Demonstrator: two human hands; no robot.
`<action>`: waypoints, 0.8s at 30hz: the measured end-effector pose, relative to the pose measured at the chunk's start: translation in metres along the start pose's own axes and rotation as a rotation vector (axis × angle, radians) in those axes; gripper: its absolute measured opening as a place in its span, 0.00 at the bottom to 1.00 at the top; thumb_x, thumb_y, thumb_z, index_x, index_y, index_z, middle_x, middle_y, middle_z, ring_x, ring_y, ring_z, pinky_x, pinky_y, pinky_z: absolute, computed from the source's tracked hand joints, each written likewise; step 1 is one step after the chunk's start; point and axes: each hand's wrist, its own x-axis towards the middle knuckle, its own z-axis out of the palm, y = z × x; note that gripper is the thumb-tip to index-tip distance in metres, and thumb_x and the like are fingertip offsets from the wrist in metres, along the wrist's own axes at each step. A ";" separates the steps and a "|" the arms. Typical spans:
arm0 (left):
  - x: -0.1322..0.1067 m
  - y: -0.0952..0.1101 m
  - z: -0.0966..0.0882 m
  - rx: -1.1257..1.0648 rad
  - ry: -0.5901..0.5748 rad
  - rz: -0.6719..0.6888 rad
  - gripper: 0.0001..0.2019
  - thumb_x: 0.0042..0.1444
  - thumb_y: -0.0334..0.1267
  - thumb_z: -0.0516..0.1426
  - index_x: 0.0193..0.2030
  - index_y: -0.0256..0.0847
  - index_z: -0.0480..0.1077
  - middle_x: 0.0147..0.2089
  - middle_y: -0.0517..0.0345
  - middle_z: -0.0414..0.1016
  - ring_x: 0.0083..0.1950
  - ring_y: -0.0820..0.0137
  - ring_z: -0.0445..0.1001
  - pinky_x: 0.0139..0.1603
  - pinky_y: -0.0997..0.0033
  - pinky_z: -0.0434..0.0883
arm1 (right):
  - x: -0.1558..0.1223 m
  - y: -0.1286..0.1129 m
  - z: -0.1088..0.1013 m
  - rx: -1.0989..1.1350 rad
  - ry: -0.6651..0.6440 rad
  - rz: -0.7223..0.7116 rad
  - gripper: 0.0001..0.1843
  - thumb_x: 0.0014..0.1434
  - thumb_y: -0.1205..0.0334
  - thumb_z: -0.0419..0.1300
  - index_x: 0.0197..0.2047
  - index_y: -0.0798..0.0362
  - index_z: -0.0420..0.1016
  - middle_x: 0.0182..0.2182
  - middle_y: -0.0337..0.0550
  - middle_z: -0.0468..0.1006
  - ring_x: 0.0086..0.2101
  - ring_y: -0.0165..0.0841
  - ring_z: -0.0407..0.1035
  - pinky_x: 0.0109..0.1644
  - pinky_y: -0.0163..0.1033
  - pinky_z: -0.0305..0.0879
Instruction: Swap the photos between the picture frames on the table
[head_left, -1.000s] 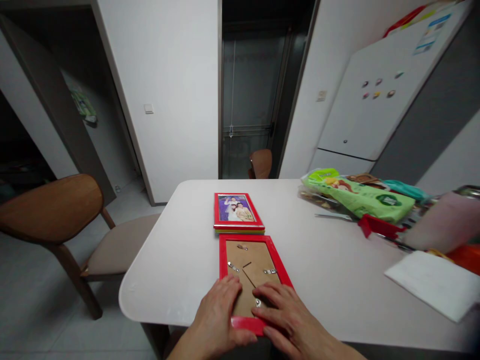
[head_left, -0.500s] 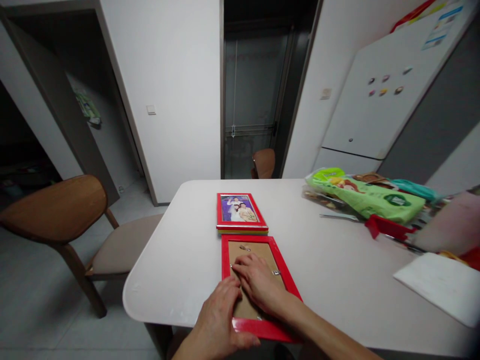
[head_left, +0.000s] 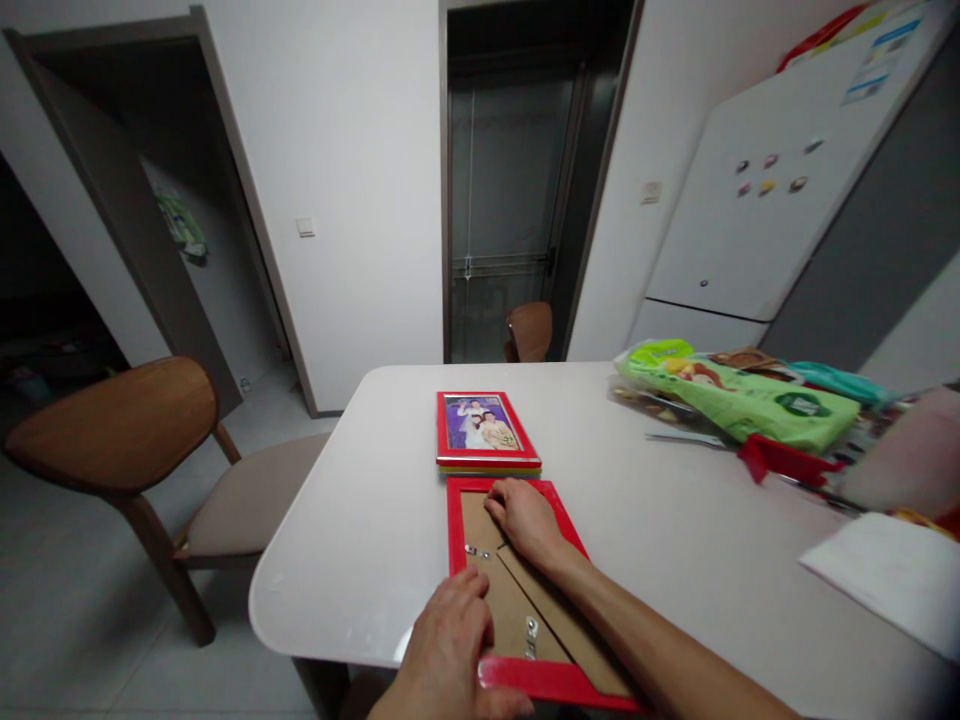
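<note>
A red photo frame (head_left: 456, 520) lies face down on the white table (head_left: 360, 540), its brown backing board and small metal clips showing. My left hand (head_left: 450, 645) rests on the frame's near left corner, fingers together and pressed flat on the backing. My right hand (head_left: 525, 515) reaches across to the frame's far edge, fingers curled down onto the backing near a clip. Just beyond lies a stack of red frames (head_left: 484, 432), the top one face up with a wedding photo.
A wooden chair (head_left: 127, 440) stands left of the table. At the right lie a green packet (head_left: 739, 400), a red tool (head_left: 784, 460), a white paper (head_left: 885, 580) and other clutter. A white fridge (head_left: 757, 200) stands behind, and a second chair back (head_left: 529, 330) at the far side.
My right hand has moved from the frame's near edge up to its far edge. My left hand has stayed at the near left corner.
</note>
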 end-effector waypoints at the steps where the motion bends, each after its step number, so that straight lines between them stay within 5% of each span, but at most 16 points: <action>1: 0.000 0.000 0.000 0.005 -0.008 0.001 0.24 0.31 0.53 0.62 0.31 0.37 0.66 0.54 0.42 0.61 0.56 0.56 0.57 0.55 0.57 0.57 | 0.004 0.002 0.002 -0.007 0.007 0.034 0.09 0.51 0.63 0.50 0.27 0.54 0.70 0.28 0.45 0.74 0.31 0.34 0.66 0.32 0.35 0.55; 7: 0.001 -0.004 -0.001 0.038 -0.040 -0.008 0.24 0.31 0.52 0.62 0.33 0.37 0.67 0.53 0.45 0.63 0.55 0.57 0.59 0.55 0.56 0.56 | 0.013 0.007 0.005 0.001 0.058 0.173 0.07 0.48 0.60 0.54 0.27 0.55 0.67 0.26 0.47 0.74 0.28 0.35 0.67 0.28 0.35 0.52; 11: 0.008 0.003 0.000 0.068 -0.067 -0.010 0.28 0.31 0.55 0.61 0.37 0.37 0.67 0.52 0.43 0.64 0.54 0.53 0.60 0.55 0.47 0.53 | 0.007 0.010 -0.008 0.094 0.086 0.150 0.10 0.51 0.57 0.51 0.26 0.54 0.67 0.25 0.44 0.73 0.26 0.32 0.66 0.28 0.33 0.54; 18: 0.039 0.047 0.033 0.131 -0.208 0.072 0.25 0.47 0.38 0.57 0.53 0.35 0.57 0.59 0.37 0.49 0.59 0.49 0.48 0.53 0.44 0.54 | -0.036 0.042 -0.046 0.302 0.094 0.109 0.11 0.50 0.58 0.48 0.25 0.53 0.69 0.26 0.41 0.74 0.28 0.32 0.66 0.33 0.35 0.58; 21: 0.043 0.052 0.052 0.197 -0.179 0.096 0.19 0.54 0.29 0.48 0.54 0.35 0.57 0.58 0.37 0.51 0.58 0.50 0.49 0.51 0.47 0.59 | -0.059 0.060 -0.054 0.390 0.089 0.159 0.13 0.50 0.57 0.48 0.28 0.54 0.70 0.26 0.41 0.75 0.28 0.32 0.68 0.33 0.35 0.61; 24: 0.043 0.053 0.050 0.219 -0.120 0.218 0.20 0.54 0.28 0.47 0.55 0.36 0.56 0.57 0.40 0.54 0.57 0.51 0.52 0.50 0.51 0.62 | -0.080 0.065 -0.059 0.674 0.106 0.294 0.17 0.49 0.53 0.49 0.33 0.55 0.71 0.27 0.42 0.76 0.27 0.32 0.68 0.31 0.36 0.63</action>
